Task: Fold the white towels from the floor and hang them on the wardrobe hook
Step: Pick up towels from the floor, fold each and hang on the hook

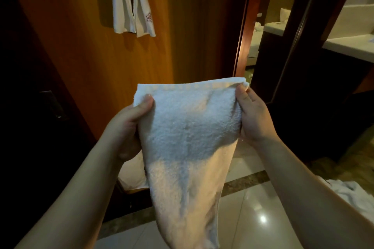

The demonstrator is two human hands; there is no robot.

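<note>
A white terry towel (188, 147) hangs in front of me, held by its top edge, its lower end narrowing toward the floor. My left hand (129, 125) grips the towel's upper left corner, thumb on top. My right hand (252, 115) pinches the upper right corner. Higher up, another white towel (131, 2) with a small pink embroidered mark hangs on the orange wooden wardrobe door (85, 50); the hook itself is out of view above the frame. More white towel fabric (352, 192) lies crumpled on the floor at the right, partly behind my right forearm.
A dark door with a metal handle (53, 105) stands at the left. A dark cabinet with a pale countertop (348, 44) fills the right. Glossy floor tiles (253, 218) lie below. A doorway (257, 32) opens onto a lit room behind.
</note>
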